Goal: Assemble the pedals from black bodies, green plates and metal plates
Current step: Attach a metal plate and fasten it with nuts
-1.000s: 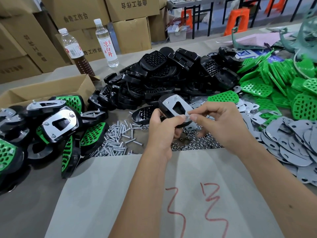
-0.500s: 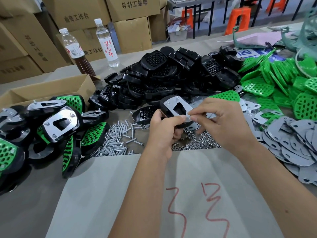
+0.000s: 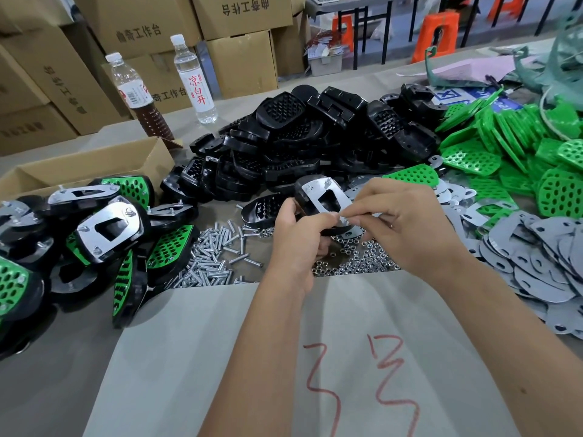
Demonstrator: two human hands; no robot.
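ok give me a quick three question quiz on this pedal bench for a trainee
1. True or false: the left hand grips the black pedal body with a shiny metal plate.
2. Which loose pile lies directly under the hands: A silver nuts, B green perforated plastic plates, C grey flat metal plates?
3. On which side of the bench do the finished black-and-green pedals lie?

Key: 1 true; 2 A; 3 the person's left.
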